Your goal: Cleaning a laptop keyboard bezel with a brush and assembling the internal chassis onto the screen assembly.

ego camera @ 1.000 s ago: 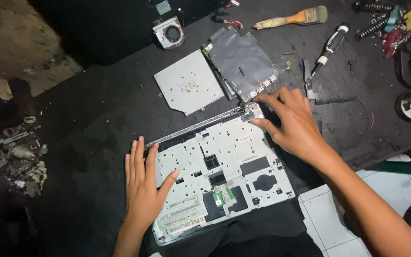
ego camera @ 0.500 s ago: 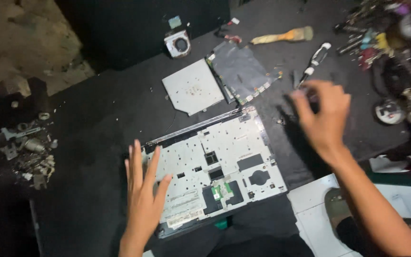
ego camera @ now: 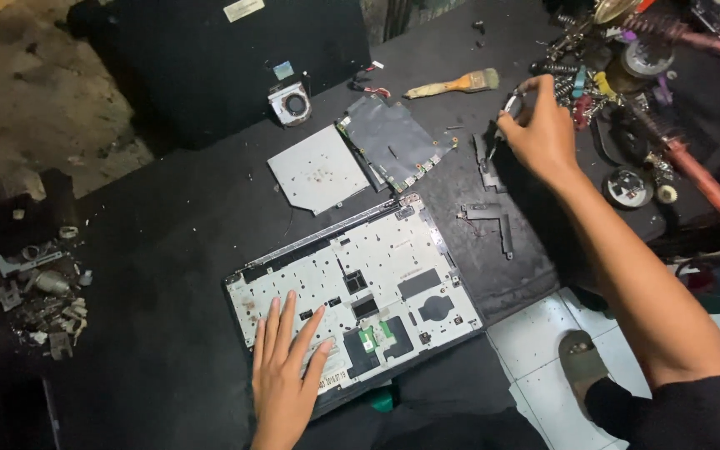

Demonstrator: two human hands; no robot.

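Note:
A dismantled laptop case (ego camera: 393, 267) with a silver metal plate lies face up on the black work surface. My left hand (ego camera: 285, 375) rests flat on its near left corner with the fingers spread. My right hand (ego camera: 543, 133) reaches to the far right, with its fingers curled around a black-and-white screwdriver (ego camera: 512, 104). The screwdriver's tip points down towards a small black bracket (ego camera: 485, 167).
A silver optical drive (ego camera: 318, 167), a circuit board (ego camera: 393, 142), a small fan (ego camera: 291, 104) and a paint brush (ego camera: 456, 83) lie behind the case. Hinge brackets (ego camera: 493, 221) sit to its right. Tools and parts (ego camera: 627, 67) crowd the far right. Scrap bits (ego camera: 39, 292) lie left. My sandalled foot (ego camera: 581, 362) stands on white tiles.
My right hand left the case's far right corner, moved up and right, and closed on the screwdriver. My left hand stayed flat on the case.

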